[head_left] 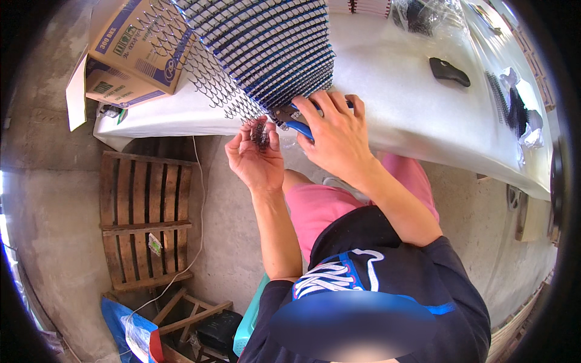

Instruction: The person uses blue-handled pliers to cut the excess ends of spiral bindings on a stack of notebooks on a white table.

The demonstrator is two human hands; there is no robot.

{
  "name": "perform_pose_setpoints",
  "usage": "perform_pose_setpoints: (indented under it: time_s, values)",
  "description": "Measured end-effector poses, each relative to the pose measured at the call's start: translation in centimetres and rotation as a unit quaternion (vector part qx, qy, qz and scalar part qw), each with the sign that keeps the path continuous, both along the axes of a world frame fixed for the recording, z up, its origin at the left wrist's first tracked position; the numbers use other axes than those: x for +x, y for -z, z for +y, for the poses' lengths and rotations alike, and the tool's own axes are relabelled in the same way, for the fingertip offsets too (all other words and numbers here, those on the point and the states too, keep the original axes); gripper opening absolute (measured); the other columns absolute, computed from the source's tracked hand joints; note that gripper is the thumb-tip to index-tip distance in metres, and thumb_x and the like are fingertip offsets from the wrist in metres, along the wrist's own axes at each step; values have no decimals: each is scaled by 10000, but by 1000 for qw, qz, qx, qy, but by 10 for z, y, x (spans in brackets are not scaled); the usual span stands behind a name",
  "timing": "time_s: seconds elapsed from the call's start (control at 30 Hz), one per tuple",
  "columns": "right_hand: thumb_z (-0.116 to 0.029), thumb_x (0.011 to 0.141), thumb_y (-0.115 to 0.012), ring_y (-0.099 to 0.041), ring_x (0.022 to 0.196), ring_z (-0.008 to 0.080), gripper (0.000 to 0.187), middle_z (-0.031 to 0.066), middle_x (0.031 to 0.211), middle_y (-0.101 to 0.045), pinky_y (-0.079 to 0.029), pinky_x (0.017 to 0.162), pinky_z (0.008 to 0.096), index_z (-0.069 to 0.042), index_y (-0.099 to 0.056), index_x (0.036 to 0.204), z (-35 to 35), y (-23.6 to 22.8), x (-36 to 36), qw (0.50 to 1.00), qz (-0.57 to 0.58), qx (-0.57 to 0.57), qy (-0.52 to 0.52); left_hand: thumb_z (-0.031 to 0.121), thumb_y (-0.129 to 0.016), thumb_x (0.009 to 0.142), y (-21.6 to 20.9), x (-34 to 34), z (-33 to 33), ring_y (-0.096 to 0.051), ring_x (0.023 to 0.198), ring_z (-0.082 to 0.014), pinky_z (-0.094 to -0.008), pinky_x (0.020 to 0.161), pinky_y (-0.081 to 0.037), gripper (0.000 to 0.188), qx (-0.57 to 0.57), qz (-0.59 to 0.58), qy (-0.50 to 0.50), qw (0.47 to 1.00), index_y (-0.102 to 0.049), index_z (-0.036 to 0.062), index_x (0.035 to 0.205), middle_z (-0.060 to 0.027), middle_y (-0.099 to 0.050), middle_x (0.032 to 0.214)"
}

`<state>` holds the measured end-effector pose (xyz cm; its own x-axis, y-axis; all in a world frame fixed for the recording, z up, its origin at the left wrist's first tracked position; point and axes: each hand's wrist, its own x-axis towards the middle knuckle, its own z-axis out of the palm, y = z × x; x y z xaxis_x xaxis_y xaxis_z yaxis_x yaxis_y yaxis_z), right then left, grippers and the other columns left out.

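My left hand point(259, 166) is turned palm up, its fingers pinching a small clump of dark wire coils point(260, 137). My right hand point(339, 134) grips a pair of blue-handled pliers point(299, 127). The jaws point left, at the near lower corner of a large overlapping stack of coil-bound edges point(266, 51) in blue, black and white. Loose spiral wire ends point(212, 81) stick out from the left side of that stack. The left fingertips are just beneath the lowest wire ends, close beside the plier jaws. Whether the jaws touch a wire cannot be made out.
The stack lies on a white-covered table point(387, 109). A cardboard box point(130, 60) stands at its left. At the right are a black curved object point(449, 72) and dark coils in clear plastic point(517, 112). A wooden pallet point(147, 221) and a cable point(203, 212) lie at lower left.
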<state>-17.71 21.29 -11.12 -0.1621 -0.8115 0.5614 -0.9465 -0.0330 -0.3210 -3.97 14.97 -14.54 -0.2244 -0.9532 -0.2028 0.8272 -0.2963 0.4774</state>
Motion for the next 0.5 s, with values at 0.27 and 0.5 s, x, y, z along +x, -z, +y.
perform_pose_setpoints:
  time_s: [0.27, 0.5]
  values:
    - [-215, 682, -734, -548, 953, 218, 458, 29, 1000, -548, -404, 792, 461, -149, -575, 1106, 0, -3, 6, 999, 5, 44, 11, 124, -653, 896, -16, -10, -3, -581, 738, -52, -156, 577, -485, 206, -116, -184, -53, 975, -608, 30, 1074, -18, -638, 959]
    - [-115, 663, -726, -635, 856, 276, 495, 65, 937, -598, -497, 741, 413, -136, -567, 1131, -7, 2, -1, 990, -52, 129, -28, 171, -635, 917, -7, -11, -6, -501, 637, -26, -152, 424, -344, 190, -168, -178, -47, 968, -618, 33, 1047, -35, -640, 911]
